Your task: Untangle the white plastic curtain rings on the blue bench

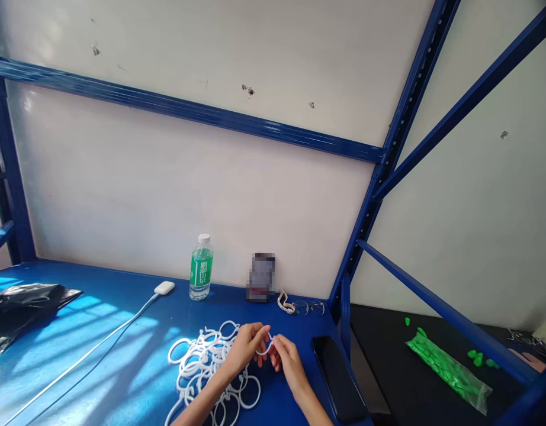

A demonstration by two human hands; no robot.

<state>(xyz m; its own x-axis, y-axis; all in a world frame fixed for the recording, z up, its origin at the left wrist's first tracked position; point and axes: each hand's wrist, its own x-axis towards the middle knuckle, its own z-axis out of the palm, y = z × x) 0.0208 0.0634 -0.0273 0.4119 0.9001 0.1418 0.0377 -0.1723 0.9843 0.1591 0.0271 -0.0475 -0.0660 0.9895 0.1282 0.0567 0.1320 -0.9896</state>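
My left hand and my right hand are close together above the blue tabletop. Both pinch one thin white ring, which shows between the fingertips; some of the fingers are hidden. A loose heap of white rings lies beside and partly behind my left hand and forearm. They look like cord loops, several with small knot-like lumps, but the exact kind is unclear. To the right of my right hand lies a black phone, flat on the table.
Along the wall stand a water bottle and a blurred upright device, near glasses. A white cable and a black plastic bag lie left. Blue shelf posts rise right, before a bag of green pieces.
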